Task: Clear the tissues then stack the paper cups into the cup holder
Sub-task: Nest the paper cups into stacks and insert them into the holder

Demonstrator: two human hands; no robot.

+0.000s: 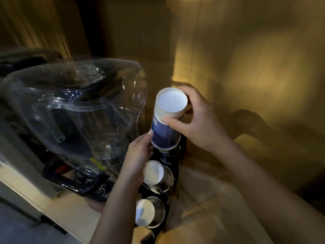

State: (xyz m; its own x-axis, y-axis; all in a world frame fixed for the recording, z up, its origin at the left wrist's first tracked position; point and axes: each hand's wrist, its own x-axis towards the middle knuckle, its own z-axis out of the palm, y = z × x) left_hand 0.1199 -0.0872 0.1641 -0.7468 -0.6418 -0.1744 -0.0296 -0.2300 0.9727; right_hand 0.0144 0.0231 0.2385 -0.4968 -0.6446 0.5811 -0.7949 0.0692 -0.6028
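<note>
A blue and white paper cup [166, 124] is held upside down, its white base facing up, over the far slot of the black cup holder [168, 199]. My right hand [198, 120] grips the cup near its base from the right. My left hand [139, 155] touches the cup's lower rim with its fingertips from the left. Two more upside-down cups sit in the holder: one in the middle slot [153, 172] and one in the near slot [145, 214]. No tissues are in view.
A large clear plastic blender cover [79, 106] stands on a dark base [79, 182] just left of the holder. The wooden counter [219, 199] runs to the right. A wall rises behind, with a dark shadowed shape at the right.
</note>
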